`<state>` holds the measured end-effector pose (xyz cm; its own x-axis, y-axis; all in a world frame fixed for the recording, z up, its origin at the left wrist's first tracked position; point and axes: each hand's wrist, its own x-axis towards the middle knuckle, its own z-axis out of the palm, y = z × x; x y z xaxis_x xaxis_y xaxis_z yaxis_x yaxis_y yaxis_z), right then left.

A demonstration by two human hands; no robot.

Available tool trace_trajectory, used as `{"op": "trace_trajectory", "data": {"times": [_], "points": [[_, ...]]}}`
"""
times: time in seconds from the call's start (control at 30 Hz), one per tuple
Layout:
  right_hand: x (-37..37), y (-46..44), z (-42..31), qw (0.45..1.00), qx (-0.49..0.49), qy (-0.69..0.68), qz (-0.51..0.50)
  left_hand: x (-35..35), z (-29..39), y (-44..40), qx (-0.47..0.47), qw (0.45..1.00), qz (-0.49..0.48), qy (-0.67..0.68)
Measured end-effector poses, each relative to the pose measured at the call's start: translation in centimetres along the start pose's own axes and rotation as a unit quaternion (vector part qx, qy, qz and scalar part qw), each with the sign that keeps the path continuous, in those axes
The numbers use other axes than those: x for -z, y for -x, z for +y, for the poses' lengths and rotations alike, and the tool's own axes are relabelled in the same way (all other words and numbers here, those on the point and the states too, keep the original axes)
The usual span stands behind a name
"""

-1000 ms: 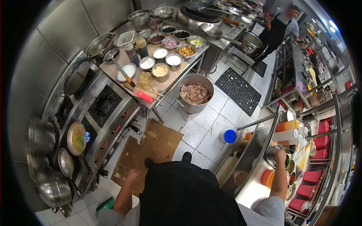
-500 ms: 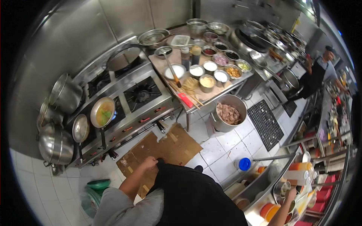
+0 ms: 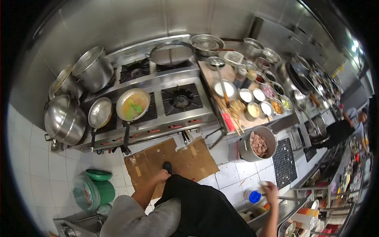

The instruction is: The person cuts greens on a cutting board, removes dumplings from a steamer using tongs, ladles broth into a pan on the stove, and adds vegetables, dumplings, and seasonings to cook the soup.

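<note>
My left hand [image 3: 161,175] is closed beside the edge of the black apron [image 3: 201,205], above the cardboard; what it holds, if anything, is hidden. On the right, my right hand [image 3: 271,191] is raised near the blue-lidded tub [image 3: 253,196], its fingers closed round something small and pale that I cannot make out. A pan [image 3: 133,104] with orange liquid and green leaves sits on the stove. Left of it stands an empty-looking smaller pan [image 3: 100,112].
Cardboard [image 3: 189,162] lies on the tiled floor. A large pot of meat [image 3: 258,144] stands below the table of bowls [image 3: 205,75]. Green bins [image 3: 103,192] are at lower left. A co-worker [image 3: 335,132] stands at far right, beside shelving.
The view has turned left toward the stove. My right hand has left the bowls on the right-hand counter and now hangs over the floor with something small in it. My left hand stays near the apron.
</note>
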<state>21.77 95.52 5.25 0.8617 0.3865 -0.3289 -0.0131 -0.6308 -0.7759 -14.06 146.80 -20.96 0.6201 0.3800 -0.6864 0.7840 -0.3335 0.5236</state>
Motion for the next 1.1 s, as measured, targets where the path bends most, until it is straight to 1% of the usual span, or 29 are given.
{"op": "trace_trajectory", "data": {"times": [0.03,0.07,0.1,0.13,0.17,0.2,0.23,0.27,0.33,0.4,0.43,0.47,0.5,0.53,0.57,0.6,0.63,0.7,0.73,0.77,0.83,0.9,0.93,1.0,1.07,1.1], "points": [[-5.4,-2.8,-1.5,0.998,0.025,0.020,-0.057,0.2,-1.5,-0.3,0.003,1.000,-0.005,0.024],[-11.1,-5.6,-2.9,0.994,0.012,0.025,-0.101,0.7,-2.6,-0.2,0.015,0.999,-0.004,0.048],[-16.4,-7.2,-6.9,0.988,0.005,0.020,-0.155,1.3,-3.8,0.0,0.027,0.997,-0.002,0.073],[-21.9,-9.5,-8.5,0.968,0.154,0.077,-0.182,2.0,-4.9,0.3,0.040,0.994,-0.001,0.098],[-27.4,-11.8,-10.0,0.956,0.168,0.059,-0.232,3.1,-6.1,1.0,0.059,0.989,0.003,0.135],[-32.8,-14.3,-11.5,0.938,0.222,0.111,-0.241,4.1,-7.2,2.0,0.078,0.982,0.006,0.174],[-36.4,-14.5,-16.1,0.930,0.234,0.099,-0.267,4.8,-8.6,2.9,0.099,0.972,0.008,0.213],[-39.5,-14.6,-21.7,0.920,0.244,0.085,-0.296,4.7,-11.4,2.7,0.113,0.965,0.008,0.237],[-45.2,-15.3,-30.2,0.919,0.149,0.078,-0.356,3.6,-18.7,2.6,0.148,0.947,0.006,0.285],[-51.5,-18.2,-34.2,0.885,0.349,0.053,-0.305,5.3,-20.8,6.4,0.204,0.915,0.048,0.344],[-52.9,-17.8,-38.4,0.903,0.299,0.102,-0.292,6.5,-21.3,8.2,0.226,0.899,0.068,0.369],[-56.0,-19.7,-39.1,0.880,0.389,0.074,-0.263,7.2,-22.2,10.2,0.230,0.891,0.083,0.383],[-58.0,-20.4,-41.0,0.888,0.376,0.070,-0.257,7.1,-23.2,12.0,0.233,0.883,0.098,0.395],[-60.3,-21.5,-42.2,0.884,0.394,0.082,-0.237,6.4,-24.4,12.9,0.278,0.845,0.110,0.442],[-62.7,-23.3,-42.8,0.879,0.392,0.160,-0.219,5.4,-25.6,13.9,0.323,0.803,0.122,0.486],[-64.6,-24.4,-43.5,0.870,0.400,0.203,-0.207,4.4,-27.6,14.7,0.339,0.776,0.105,0.522],[-66.1,-25.0,-44.1,0.858,0.408,0.245,-0.194,3.4,-29.1,15.4,0.355,0.745,0.090,0.557],[-68.3,-25.7,-45.3,0.860,0.383,0.279,-0.190,1.6,-29.4,16.9,0.355,0.756,0.136,0.533],[-69.1,-26.1,-45.7,0.861,0.370,0.296,-0.186,0.3,-31.2,17.1,0.328,0.732,0.100,0.588],[-70.1,-26.5,-45.7,0.864,0.367,0.285,-0.195,-0.2,-32.8,17.0,0.301,0.704,0.063,0.640],[-71.4,-27.3,-45.7,0.870,0.362,0.264,-0.208,0.6,-32.4,16.8,0.315,0.689,0.047,0.650],[-71.3,-27.0,-45.9,0.880,0.407,0.168,-0.177,1.3,-32.5,15.9,0.295,0.679,0.029,0.671],[-70.8,-26.6,-45.9,0.882,0.428,0.119,-0.160,1.7,-32.8,15.1,0.292,0.668,0.004,0.684],[-67.8,-25.6,-45.1,0.897,0.390,0.106,-0.180,3.2,-33.5,13.1,0.286,0.646,-0.047,0.706],[-62.7,-23.6,-43.2,0.907,0.356,0.083,-0.209,4.7,-33.7,11.0,0.287,0.721,-0.032,0.629],[-59.5,-22.5,-41.0,0.910,0.341,0.068,-0.228,5.7,-33.4,9.8,0.285,0.758,-0.024,0.587]]}}
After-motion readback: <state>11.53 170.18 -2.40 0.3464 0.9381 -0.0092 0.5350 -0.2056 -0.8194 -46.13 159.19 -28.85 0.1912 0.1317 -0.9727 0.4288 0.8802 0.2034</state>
